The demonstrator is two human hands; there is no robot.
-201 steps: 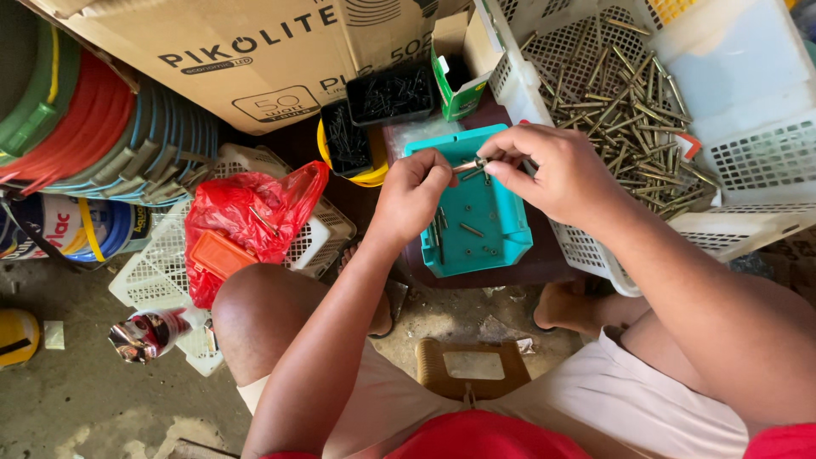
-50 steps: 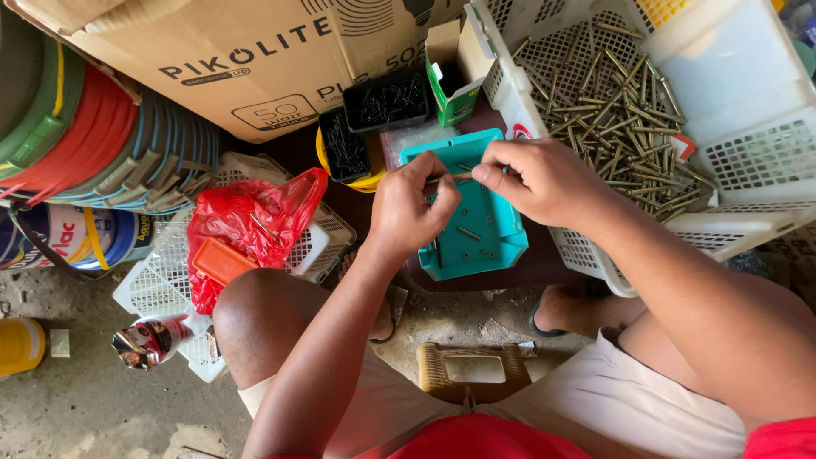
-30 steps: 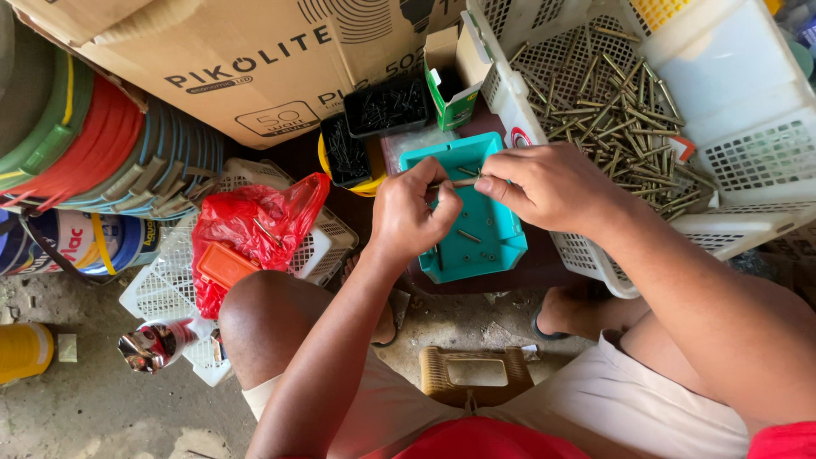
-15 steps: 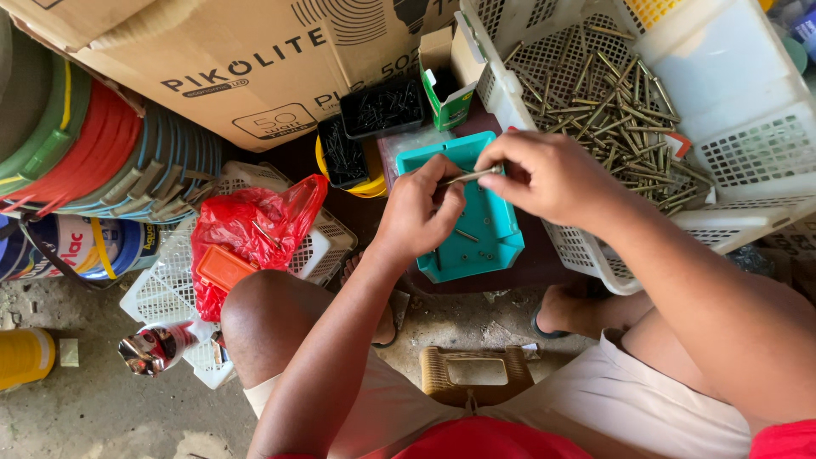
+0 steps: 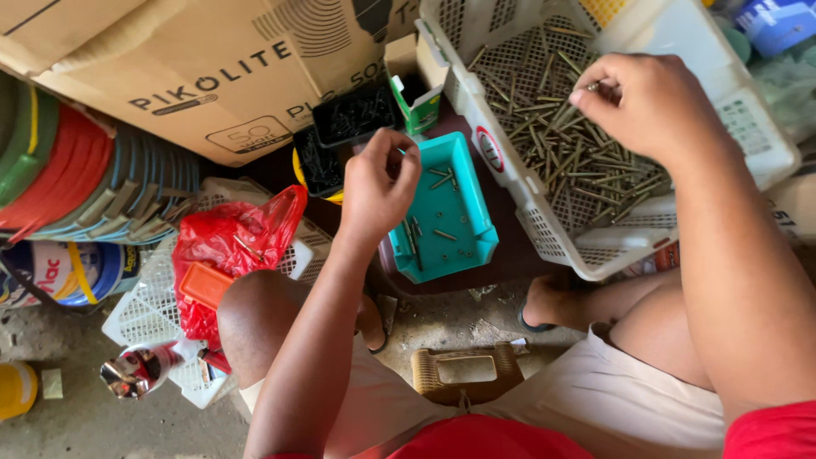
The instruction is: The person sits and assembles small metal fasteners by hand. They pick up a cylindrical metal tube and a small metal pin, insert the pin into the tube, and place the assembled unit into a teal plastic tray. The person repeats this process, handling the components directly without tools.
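Right hand [image 5: 646, 106] has left the left hand [image 5: 378, 187], now pinching one screw [image 5: 592, 86] over the white basket [image 5: 544, 238]. Left hand curled, fingers pressed together, above one teal tray [image 5: 463, 246] holding roughly eight loose screws [image 5: 442, 180]. Two black trays [image 5: 353, 115] and a red bag [image 5: 234, 242] nearby.

Dark low worktop [image 5: 510, 255] carries a teal tray [image 5: 446, 212] w/ a few loose screws, white perforated basket [image 5: 612, 246] full of long screws just beside it on the right, 2 black trays [image 5: 353, 110] of small dark parts behind. Concrete floor [image 5: 85, 425] below: white lattice basket [image 5: 144, 314] w/ red plastic bag [image 5: 229, 246], yellow lid [image 5: 17, 387] at far left, small brown stool [image 5: 463, 370] betw. the knees.
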